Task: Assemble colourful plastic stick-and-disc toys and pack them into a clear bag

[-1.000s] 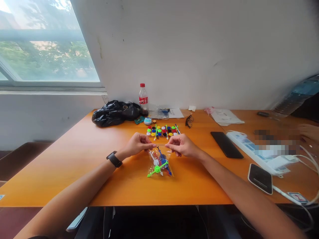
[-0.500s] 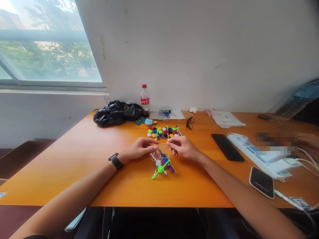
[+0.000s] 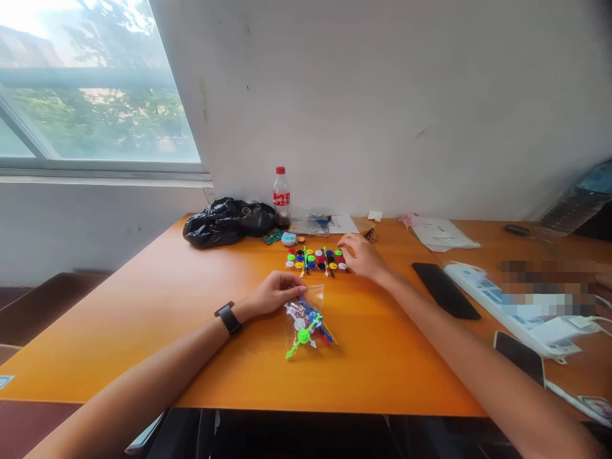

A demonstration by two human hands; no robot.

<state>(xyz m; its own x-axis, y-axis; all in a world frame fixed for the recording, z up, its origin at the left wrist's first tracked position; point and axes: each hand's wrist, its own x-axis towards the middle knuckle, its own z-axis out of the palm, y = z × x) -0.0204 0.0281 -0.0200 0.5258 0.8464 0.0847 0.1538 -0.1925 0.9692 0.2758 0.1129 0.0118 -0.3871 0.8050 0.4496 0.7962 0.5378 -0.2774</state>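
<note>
A small clear plastic bag (image 3: 308, 322) with coloured discs and sticks inside lies on the orange table (image 3: 157, 306). My left hand (image 3: 276, 292) pinches the bag's top left corner; a black watch is on that wrist. My right hand (image 3: 362, 254) has reached forward to a row of coloured discs and sticks (image 3: 315, 259). Its fingers are bent over the right end of the row. What they grip, if anything, is hidden.
A black plastic bag (image 3: 227, 220), a red-labelled bottle (image 3: 281, 193) and papers (image 3: 442, 233) stand along the wall. A black phone (image 3: 445, 290), a white power strip (image 3: 516, 309) and cables lie to the right. Another person's hand shows at the far right edge.
My right hand let go of the bag's top and moved forward to the coloured pieces. My left hand stays on the bag, which now lies flatter on the table.
</note>
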